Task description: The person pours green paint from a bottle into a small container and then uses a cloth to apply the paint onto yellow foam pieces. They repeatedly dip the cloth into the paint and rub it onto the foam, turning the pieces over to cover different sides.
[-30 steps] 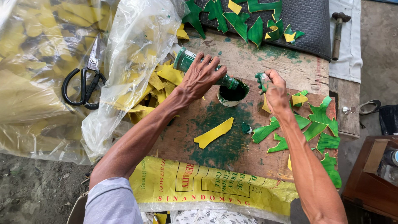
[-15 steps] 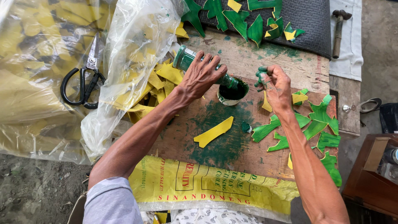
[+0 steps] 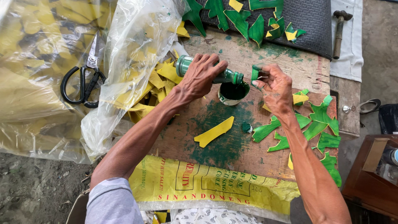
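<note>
L hand point(image 3: 202, 78) wraps a green bottle point(image 3: 227, 76), tipped w/ mouth over a small cup of green paint point(image 3: 232, 92). R hand point(image 3: 277, 87) pinches a small green cap point(image 3: 254, 74) betw. thumb & fingers, just beside bottle mouth. Cup sits mid wooden board point(image 3: 286, 62) on a green stain. Yellow cut piece point(image 3: 214, 132) lies near, below cup. Green-painted pieces point(image 3: 317, 124) under R wrist. Scissors point(image 3: 83, 79) on plastic bag, well apart. Hammer point(image 3: 340, 27) far corner.

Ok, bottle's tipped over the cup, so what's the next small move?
Probably tilt the green bottle a bit further with the left hand: its neck sits over the small cup of green paint, and the right hand holds a small green piece aside.
</note>
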